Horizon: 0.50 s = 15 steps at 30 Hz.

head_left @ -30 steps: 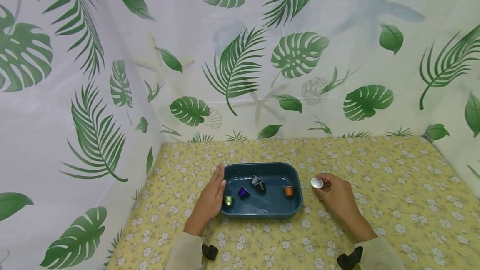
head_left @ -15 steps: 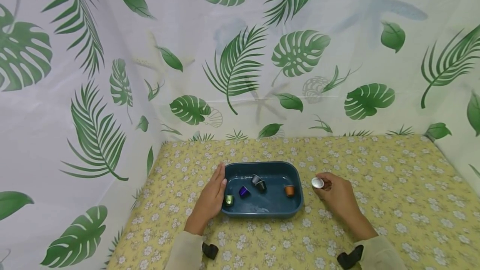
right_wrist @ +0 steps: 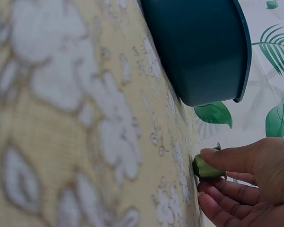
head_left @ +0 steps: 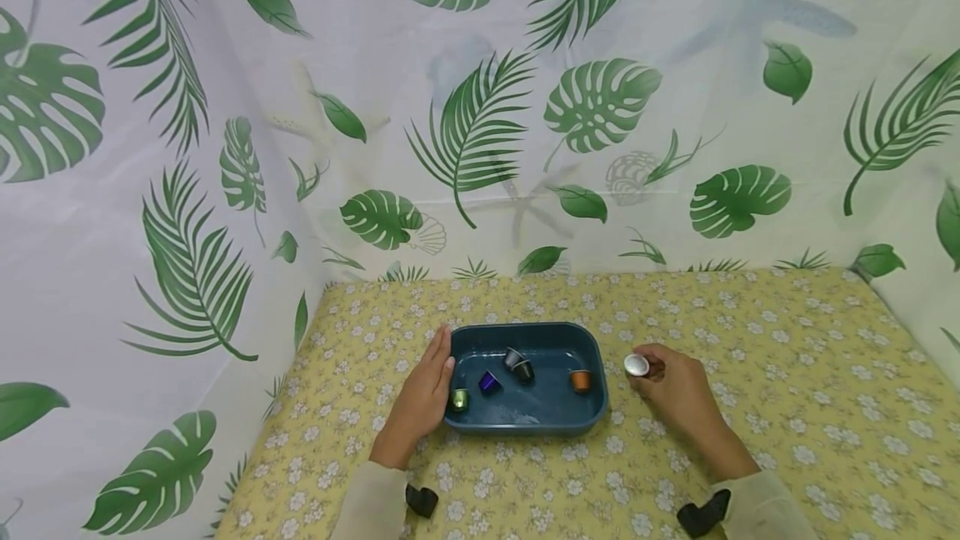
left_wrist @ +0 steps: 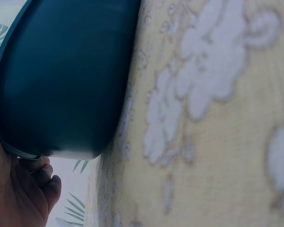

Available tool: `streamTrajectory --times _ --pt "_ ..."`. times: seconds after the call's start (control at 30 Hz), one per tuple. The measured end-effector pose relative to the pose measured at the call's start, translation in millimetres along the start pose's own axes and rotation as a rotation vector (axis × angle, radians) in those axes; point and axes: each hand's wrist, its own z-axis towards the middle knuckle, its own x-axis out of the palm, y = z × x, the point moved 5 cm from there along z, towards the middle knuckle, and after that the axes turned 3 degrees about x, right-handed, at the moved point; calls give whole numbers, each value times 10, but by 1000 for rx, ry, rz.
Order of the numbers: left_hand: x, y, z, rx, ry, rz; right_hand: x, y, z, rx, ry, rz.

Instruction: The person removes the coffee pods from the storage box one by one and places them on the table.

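Observation:
A dark blue-teal rectangular tub sits on the table and holds several small coffee capsules. My left hand lies along its left end, fingers extended against the rim. To the right of the tub, my right hand pinches a coffee capsule between thumb and fingers, its silver lid facing up. The right wrist view shows this capsule's body as green, close over the cloth. Inside the tub lie a light green capsule, a purple one, a grey one, a black one and an orange one.
A yellow cloth with white flowers covers the table. White sheeting printed with green leaves stands behind it and along the left side. Dark straps sit at both wrists by the pale sleeves.
Both hands and the capsules keep their places; the view shifts only very slightly. The right hand holds the same capsule throughout.

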Motion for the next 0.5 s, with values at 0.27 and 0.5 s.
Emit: streamTrajectory --times 0.27,0.5 --pt "-5 9 -4 -18 8 4 -14 10 -37 33 40 26" --pt "0 -2 -1 -25 6 6 -57 36 -88 27 6 -11"
